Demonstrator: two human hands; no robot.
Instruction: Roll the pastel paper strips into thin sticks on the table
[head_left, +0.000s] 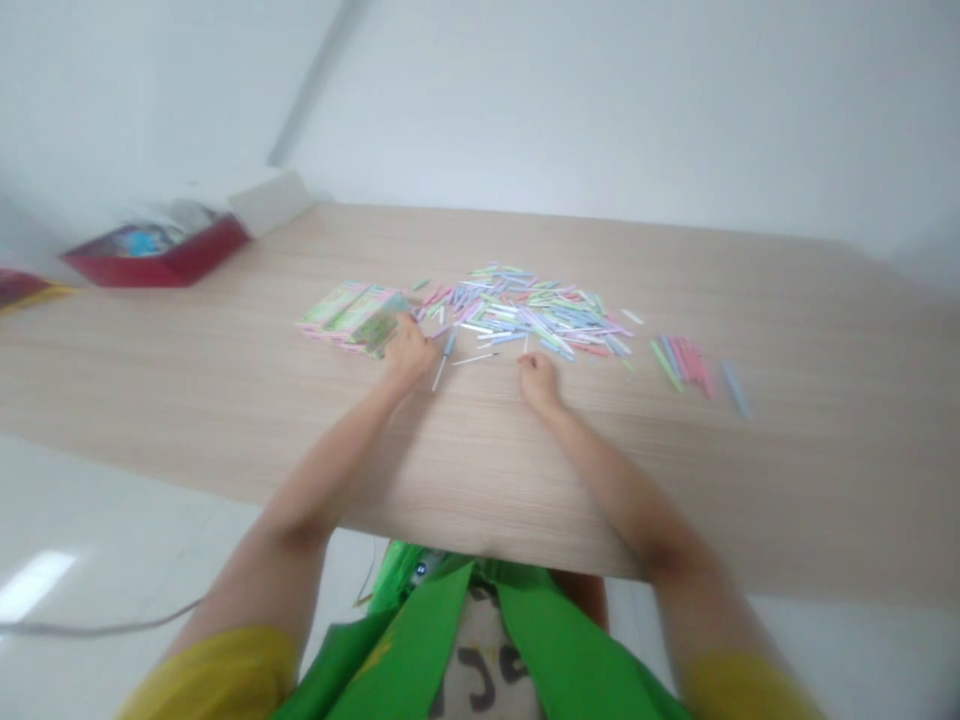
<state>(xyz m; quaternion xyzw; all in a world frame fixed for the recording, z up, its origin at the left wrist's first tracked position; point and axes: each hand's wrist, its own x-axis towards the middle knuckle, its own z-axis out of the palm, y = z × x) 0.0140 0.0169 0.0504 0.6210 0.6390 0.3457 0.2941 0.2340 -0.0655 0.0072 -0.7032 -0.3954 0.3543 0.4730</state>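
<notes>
My left hand (410, 350) is at the right edge of a stack of green and pink printed packs (341, 312). Its fingers look partly stretched out, though blur softens them, and I see nothing held. Just right of it lies a stick with a blue part and a thin white part (444, 358). Another thin white stick with a dark tip (475, 359) rests between the hands. My right hand (538, 378) is closed in a pinch on a thin white stick (526, 344) pointing up toward the pile. That pile of pastel sticks (525, 310) spreads beyond both hands.
Several green, purple and pink sticks (684, 362) lie side by side to the right, with a blue-grey one (736, 388) farther out. A red box (169, 262) with items inside stands at the far left of the wooden table (480, 470). A white wall rises behind.
</notes>
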